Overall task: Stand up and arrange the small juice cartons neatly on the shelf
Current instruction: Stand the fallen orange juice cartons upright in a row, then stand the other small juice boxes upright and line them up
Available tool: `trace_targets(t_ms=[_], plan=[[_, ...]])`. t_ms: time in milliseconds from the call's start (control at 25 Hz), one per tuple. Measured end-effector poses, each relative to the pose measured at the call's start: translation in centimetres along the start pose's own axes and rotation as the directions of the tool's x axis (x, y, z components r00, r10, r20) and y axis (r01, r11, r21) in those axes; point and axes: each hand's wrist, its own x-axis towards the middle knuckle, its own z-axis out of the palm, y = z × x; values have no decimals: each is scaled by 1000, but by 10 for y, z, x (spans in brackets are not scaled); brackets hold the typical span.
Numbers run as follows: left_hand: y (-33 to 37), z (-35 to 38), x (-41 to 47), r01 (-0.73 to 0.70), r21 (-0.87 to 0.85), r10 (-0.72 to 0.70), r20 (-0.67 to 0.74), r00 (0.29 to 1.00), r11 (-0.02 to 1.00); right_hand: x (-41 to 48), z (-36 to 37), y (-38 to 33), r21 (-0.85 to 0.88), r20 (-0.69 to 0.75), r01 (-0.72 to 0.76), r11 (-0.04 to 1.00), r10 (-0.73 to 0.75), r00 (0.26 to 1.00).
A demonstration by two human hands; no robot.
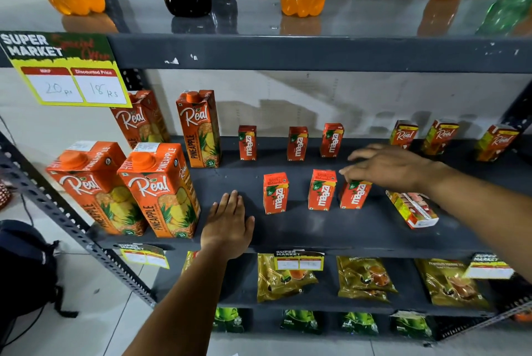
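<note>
Reaching over the tilted Maaza carton [354, 195], right hand [394, 167] fingers [359, 154] spread, not gripping. Left hand [227, 223] flat on shelf [316, 229], fingers together. Cartons judged light, stiff, tippable; grip the sides.

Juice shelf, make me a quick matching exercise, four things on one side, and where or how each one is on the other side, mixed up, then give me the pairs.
Things:
1. left hand
2. right hand
3. fallen small carton
4. tall pineapple cartons

Places or states:
A. lying on its side, right part of the shelf
B. standing at the left end of the shelf
C. flat, palm down, on the shelf's front edge
D. fingers over the top of the tilted Maaza carton

Pairs: 1-C, 2-D, 3-A, 4-B
</note>
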Motion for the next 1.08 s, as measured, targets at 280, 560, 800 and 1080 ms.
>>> trace_targets(t_ms=[280,560,800,1080], plan=[[0,-2,-1,-13,-17,13,-2,1000,1000,-18,-2,11,-24,-101,-184,983,181,978],[-2,6,-8,-14,-119,-13,-227,974,993,-66,48,57,338,130,-574,746,567,814],[128,51,-72,-282,-135,193,-456,869,950,-121,104,113,444,225,-605,661,572,789],[304,45,-17,-295,-92,259,-283,923,951,-151,152,153,544,177,-472,694,455,873]])
